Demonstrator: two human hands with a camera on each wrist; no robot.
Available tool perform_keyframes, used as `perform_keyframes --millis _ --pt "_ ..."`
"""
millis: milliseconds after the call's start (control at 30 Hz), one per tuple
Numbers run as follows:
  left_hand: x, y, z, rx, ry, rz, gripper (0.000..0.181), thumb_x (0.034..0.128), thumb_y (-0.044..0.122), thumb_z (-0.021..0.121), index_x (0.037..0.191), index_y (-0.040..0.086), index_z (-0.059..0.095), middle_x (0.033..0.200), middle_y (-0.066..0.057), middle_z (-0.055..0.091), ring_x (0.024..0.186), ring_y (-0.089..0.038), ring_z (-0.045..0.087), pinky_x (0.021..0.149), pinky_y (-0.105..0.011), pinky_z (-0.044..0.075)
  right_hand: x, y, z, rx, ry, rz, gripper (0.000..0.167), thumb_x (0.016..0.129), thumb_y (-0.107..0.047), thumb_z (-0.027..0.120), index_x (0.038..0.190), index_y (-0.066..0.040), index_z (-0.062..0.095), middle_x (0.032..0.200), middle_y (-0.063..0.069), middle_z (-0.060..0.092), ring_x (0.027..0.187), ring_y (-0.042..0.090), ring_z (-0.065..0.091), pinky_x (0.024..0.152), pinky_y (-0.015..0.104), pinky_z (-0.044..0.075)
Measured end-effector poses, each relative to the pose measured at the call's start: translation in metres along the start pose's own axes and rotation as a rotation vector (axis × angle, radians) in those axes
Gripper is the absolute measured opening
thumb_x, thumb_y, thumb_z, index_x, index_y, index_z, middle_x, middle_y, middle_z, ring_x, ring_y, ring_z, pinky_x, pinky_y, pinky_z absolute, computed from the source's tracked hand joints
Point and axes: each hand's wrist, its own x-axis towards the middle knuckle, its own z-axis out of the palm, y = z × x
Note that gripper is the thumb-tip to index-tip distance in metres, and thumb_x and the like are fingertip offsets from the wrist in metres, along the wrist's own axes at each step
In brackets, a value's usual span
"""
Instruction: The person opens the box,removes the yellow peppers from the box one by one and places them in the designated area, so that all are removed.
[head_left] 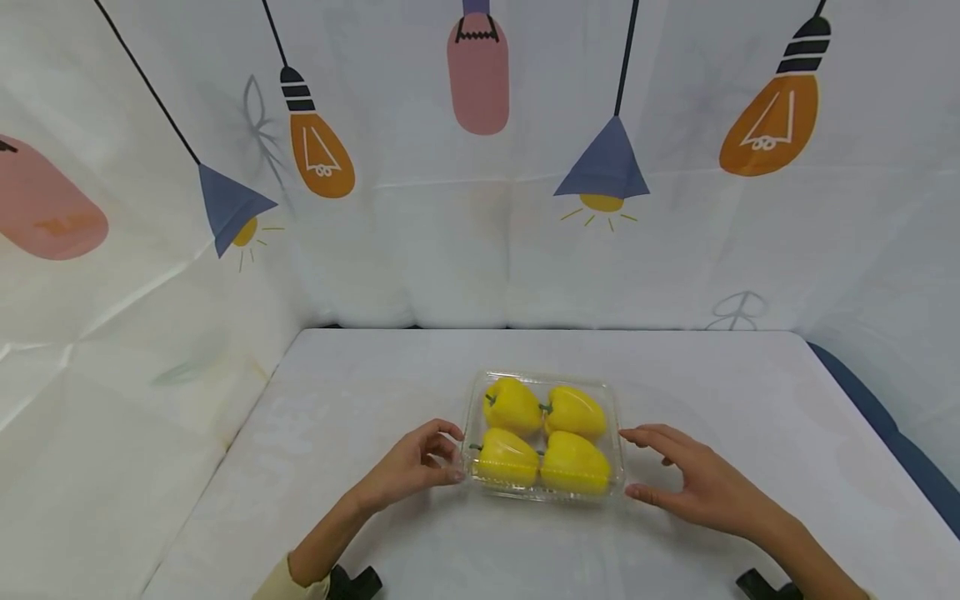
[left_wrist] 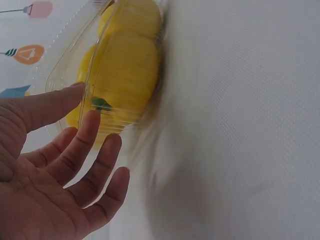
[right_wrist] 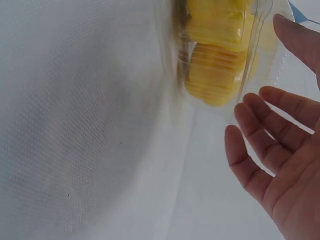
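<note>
A clear plastic clamshell box (head_left: pixel 617 417) stands on a white table, with several yellow bell peppers (head_left: pixel 576 463) inside, their green stems mostly pointing left. My left hand (head_left: pixel 420 458) is at the box's left side, fingers loosely bent. In the left wrist view its thumb and a fingertip meet the rim of the box (left_wrist: pixel 86 75), without closing round it. On the opposite side my right hand (head_left: pixel 682 475) has its thumb and fingers spread towards the right edge. The right wrist view shows its fingers (right_wrist: pixel 255 135) beside the box wall; whether they touch it I cannot tell.
The white table (head_left: pixel 375 367) extends around the box. Behind it hangs a pale cloth (head_left: pixel 450 250) printed with lamps and bulbs, which also runs along the left side. Something dark blue (head_left: pixel 885 425) shows past the table's right edge.
</note>
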Motion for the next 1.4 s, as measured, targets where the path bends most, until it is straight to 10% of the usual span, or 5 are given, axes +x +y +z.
perform_keyframes --millis 333,1400 --pt "-0.002 0.001 0.002 0.115 0.004 0.028 0.048 0.0856 0.022 0.079 0.124 0.009 0.053 0.110 -0.003 0.063 0.103 -0.022 0.060 0.090 -0.043 0.050 -0.005 0.004 0.001 0.069 0.082 -0.214 0.035 0.078 -0.034 0.084 0.107 -0.030 0.066 0.099 -0.016 0.063 0.081 0.006 0.056 0.066 0.026 0.052" --pt "-0.006 0.006 -0.001 0.228 -0.095 -0.002 0.052 0.0931 0.030 0.071 0.132 0.015 0.040 0.134 -0.010 0.058 0.126 -0.029 0.053 0.101 -0.056 0.041 -0.008 0.009 0.011 0.043 0.186 -0.545 0.022 0.077 -0.016 0.086 0.094 -0.024 0.076 0.098 -0.014 0.067 0.086 0.003 0.059 0.078 0.012 0.047"
